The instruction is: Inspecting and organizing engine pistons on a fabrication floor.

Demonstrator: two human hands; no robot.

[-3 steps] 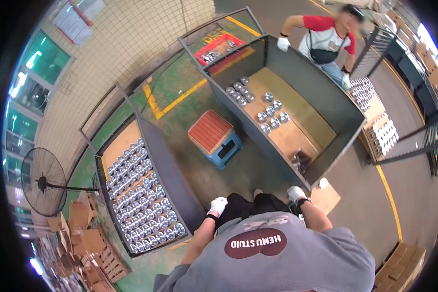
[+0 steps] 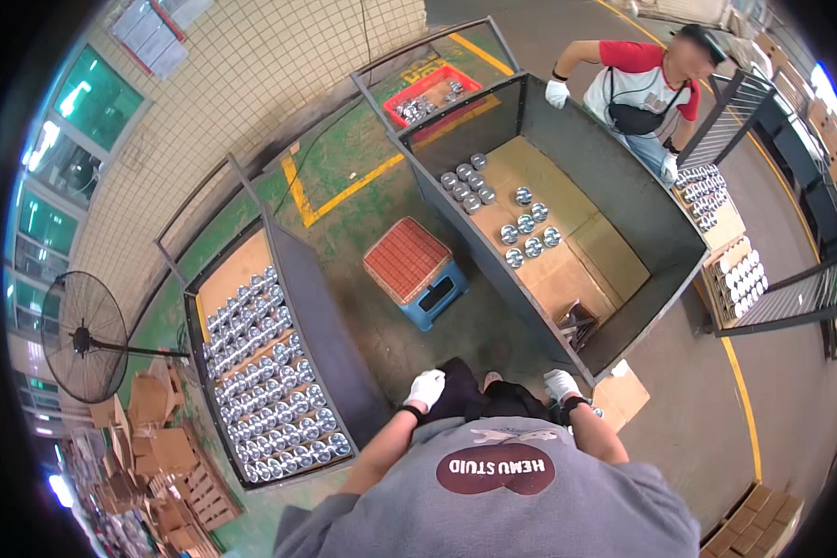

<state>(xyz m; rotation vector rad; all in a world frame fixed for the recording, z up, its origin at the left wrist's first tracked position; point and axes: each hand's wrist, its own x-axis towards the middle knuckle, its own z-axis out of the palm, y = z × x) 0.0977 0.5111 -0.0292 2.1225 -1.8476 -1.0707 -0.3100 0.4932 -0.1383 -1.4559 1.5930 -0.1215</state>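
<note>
My left hand point(image 2: 427, 389), in a white glove with a dark wristband, hangs above my dark-trousered thigh. Its fingers are curled, and nothing shows in them. My right hand point(image 2: 560, 383), gloved as well, is by the near corner of a large grey metal bin point(image 2: 474, 231); its fingers are too small to read, and contact with the rim is unclear. On cardboard inside that bin stand two groups of shiny round metal parts point(image 2: 526, 223). A second grey bin point(image 2: 321, 312) at my left holds many similar metal parts point(image 2: 284, 414) in rows.
Between the bins stands a blue stool point(image 2: 434, 296) with a red slatted top. Behind the right bin is a red crate point(image 2: 430, 96) of metal parts. A co-worker point(image 2: 646, 102) rests a gloved hand on its far rim. A fan point(image 2: 84, 337) and cardboard scraps point(image 2: 163, 432) are at left.
The whole view has shifted slightly, with the bins a little lower in it. Both my hands have moved slightly; the right one sits a bit farther left. The metal parts keep their arrangement.
</note>
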